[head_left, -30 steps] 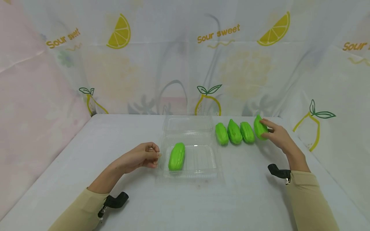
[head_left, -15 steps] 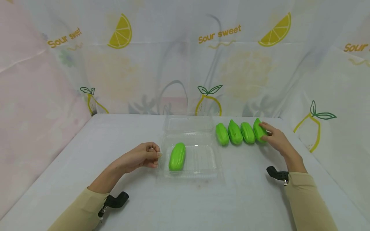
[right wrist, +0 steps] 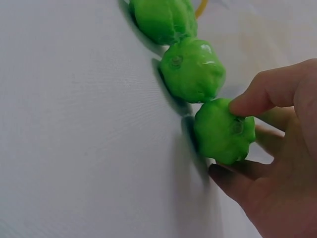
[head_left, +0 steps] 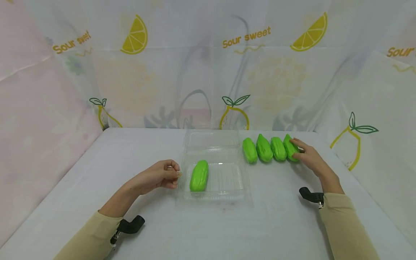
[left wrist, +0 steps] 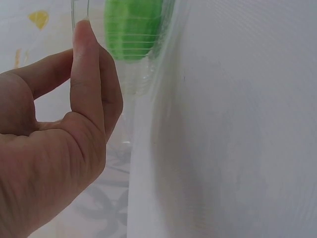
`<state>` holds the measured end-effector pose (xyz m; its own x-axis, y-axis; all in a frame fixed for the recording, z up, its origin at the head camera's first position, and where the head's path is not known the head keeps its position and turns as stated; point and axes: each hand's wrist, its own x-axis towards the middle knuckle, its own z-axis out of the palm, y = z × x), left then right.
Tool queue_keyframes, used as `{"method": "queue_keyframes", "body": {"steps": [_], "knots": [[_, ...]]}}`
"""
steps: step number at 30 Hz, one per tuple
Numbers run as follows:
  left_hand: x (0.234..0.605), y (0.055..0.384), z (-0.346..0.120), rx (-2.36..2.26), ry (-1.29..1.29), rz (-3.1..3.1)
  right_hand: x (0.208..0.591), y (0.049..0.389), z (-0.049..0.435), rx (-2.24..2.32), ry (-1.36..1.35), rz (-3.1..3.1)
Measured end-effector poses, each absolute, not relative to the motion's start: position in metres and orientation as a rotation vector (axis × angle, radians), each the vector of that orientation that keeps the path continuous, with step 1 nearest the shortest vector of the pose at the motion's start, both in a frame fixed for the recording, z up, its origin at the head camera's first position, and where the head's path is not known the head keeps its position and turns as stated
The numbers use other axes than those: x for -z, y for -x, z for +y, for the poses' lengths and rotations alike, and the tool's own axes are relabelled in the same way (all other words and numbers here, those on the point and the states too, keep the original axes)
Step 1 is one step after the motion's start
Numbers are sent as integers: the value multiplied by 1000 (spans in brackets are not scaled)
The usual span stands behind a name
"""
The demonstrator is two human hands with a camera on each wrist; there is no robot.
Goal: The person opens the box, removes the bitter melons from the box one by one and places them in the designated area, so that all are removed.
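Note:
An open clear plastic clamshell box (head_left: 227, 177) lies on the table with one ribbed green fruit (head_left: 199, 176), papaya-like in shape, along its left side. My left hand (head_left: 160, 176) pinches the box's left rim between thumb and fingers; in the left wrist view the thin clear edge (left wrist: 80, 11) rises from the fingertips. To the right of the box, several more such fruits (head_left: 264, 148) stand side by side in a row. My right hand (head_left: 310, 155) holds the rightmost green fruit (right wrist: 223, 131), thumb over its near end and fingers around the far side. That fruit sits against its neighbour.
The box's lid (head_left: 212, 139) is folded back toward the rear table edge. A white cloth covers the table (head_left: 208, 231). Printed curtains (head_left: 195, 72) hang behind it and along both sides.
My right hand has lowered the rightmost fruit and shifted it left, up to the end of the row. The left hand and the box have stayed in place.

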<state>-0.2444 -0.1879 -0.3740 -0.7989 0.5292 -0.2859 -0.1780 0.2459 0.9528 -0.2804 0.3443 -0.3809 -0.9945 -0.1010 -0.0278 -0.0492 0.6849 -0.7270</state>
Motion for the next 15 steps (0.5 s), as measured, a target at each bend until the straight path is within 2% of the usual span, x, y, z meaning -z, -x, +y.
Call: {"method": "queue_keyframes", "body": {"steps": [15], "knots": [[374,245,-187,-1610,-322,1937,380,280,343,1203,109,2832]]}}
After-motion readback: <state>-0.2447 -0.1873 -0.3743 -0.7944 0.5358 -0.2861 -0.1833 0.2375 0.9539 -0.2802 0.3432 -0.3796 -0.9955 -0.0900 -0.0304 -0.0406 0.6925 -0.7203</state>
